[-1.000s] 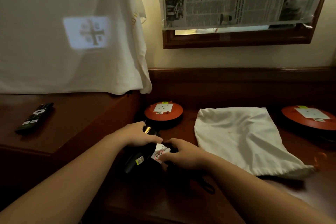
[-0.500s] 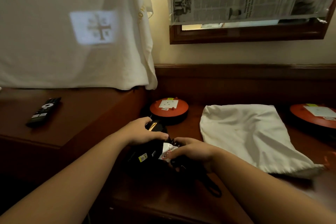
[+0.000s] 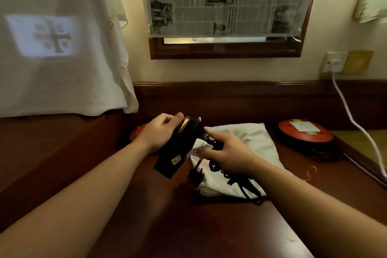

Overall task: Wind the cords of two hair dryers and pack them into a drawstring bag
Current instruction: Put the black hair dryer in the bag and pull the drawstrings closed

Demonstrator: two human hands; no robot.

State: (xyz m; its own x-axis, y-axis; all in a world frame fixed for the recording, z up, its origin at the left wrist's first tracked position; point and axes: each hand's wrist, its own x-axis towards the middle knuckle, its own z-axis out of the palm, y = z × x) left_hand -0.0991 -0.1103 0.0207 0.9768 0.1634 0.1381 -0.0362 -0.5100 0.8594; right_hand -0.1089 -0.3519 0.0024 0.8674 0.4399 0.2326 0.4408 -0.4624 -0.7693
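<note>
Both hands are working over the dark wooden worktop (image 3: 209, 226). I am gripping the black folding hair dryer (image 3: 178, 148) with my left hand (image 3: 161, 132), fingers curled over its upper end and lifting it at a slant, its lower end hanging just above the wood. My right hand (image 3: 228, 153) is closing round a loose bunch of the black coiled cord (image 3: 232, 176), with the index finger pointing out toward the dryer and a white paper tag (image 3: 199, 146) showing by the thumb. I am judging that the cord is only partly gathered: the black plug (image 3: 196, 174) is dangling below my right hand and a loop is trailing off toward the near edge of the white drawstring cloth bag (image 3: 247, 142), which is lying flat under the cord.

What is worrying me is the bundle springing apart, since the coils are slack and my right hand is holding only some of them. The trailing loop could also snag and drag the bag. I cannot see a second dryer. A round red and black disc-shaped object (image 3: 305, 132) is sitting well apart to the right, with a white cable (image 3: 356, 123) running down from the wall socket (image 3: 335, 63).
</note>
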